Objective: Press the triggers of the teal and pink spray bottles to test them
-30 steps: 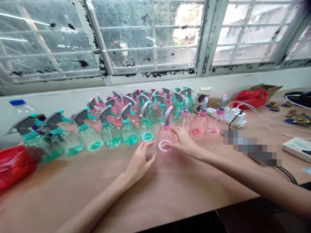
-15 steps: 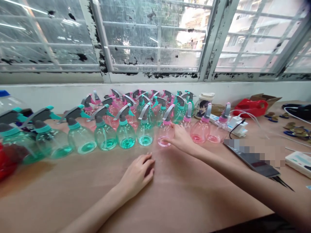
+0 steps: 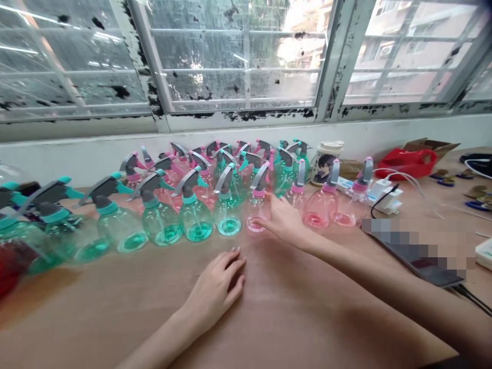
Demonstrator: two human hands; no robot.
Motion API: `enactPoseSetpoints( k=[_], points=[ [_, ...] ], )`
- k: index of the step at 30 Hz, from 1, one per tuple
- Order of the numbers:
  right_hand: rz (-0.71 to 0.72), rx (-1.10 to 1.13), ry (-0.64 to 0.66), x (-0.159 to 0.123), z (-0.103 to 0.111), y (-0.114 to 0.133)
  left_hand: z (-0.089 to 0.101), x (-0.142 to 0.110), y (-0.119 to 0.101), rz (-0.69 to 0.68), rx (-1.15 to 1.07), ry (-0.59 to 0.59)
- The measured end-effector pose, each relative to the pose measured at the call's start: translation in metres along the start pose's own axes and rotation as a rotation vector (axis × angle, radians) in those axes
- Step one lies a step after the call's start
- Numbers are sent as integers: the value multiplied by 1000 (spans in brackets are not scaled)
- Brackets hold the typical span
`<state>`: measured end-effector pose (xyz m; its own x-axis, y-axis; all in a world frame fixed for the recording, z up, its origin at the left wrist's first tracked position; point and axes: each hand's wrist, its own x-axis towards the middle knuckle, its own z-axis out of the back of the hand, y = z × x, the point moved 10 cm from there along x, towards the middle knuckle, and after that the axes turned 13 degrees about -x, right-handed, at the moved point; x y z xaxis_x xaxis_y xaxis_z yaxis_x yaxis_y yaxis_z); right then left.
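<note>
A clear pink spray bottle (image 3: 255,207) with a grey-and-pink trigger head stands upright in the front row. My right hand (image 3: 286,220) holds it from the right, thumb across the front near the base and fingers along its far side. On the table in front of the row lies my left hand (image 3: 219,282), holding nothing, its fingers loosely bent and apart. Just left of the held bottle is a green spray bottle (image 3: 228,212), with several more green ones further left. Pink bottles, one of them a pink spray bottle (image 3: 320,209), stand to the right.
More pink and green spray bottles stand behind, near the wall. A patterned cup (image 3: 326,161), a white power strip (image 3: 384,197), a red plastic bag (image 3: 409,163) and a dark flat device (image 3: 415,256) with cables are on the right. Barred windows (image 3: 238,66) rise behind the table (image 3: 154,302).
My right hand has moved the pink spray bottle back into line with the front row. My left hand has drawn away from it, down onto the table. The view has shifted slightly.
</note>
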<state>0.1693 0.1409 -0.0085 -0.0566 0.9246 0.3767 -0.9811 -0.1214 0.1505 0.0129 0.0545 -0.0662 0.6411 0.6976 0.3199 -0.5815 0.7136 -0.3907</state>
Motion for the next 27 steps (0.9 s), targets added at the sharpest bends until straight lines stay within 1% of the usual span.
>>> enactPoseSetpoints(
  k=[2, 5, 9, 13, 17, 20, 22, 25, 27],
  points=[
    [8, 0, -4, 1, -1, 1, 1, 0, 0, -1, -6, -5],
    [33, 19, -65, -2, 4, -1, 1, 0, 0, 2, -12, -3],
    [78, 79, -176, -19, 22, -15, 2, 0, 1, 8, -16, 0],
    [76, 158, -228, -43, 44, -44, 4, 0, 2, 4, -21, -5],
    [-69, 170, -261, -55, 58, -85, 6, 2, 5, 13, -34, -27],
    [-140, 170, -314, -50, 62, -105, 10, 4, 11, 24, -62, -50],
    [-154, 167, -338, -42, 63, -109, 13, 5, 16, 46, -81, -60],
    [-189, 166, -311, -27, 56, -108, 19, 6, 20, 74, -84, -84],
    [-212, 172, -268, -18, 49, -106, 22, 6, 19, 59, -72, -104]
  ],
)
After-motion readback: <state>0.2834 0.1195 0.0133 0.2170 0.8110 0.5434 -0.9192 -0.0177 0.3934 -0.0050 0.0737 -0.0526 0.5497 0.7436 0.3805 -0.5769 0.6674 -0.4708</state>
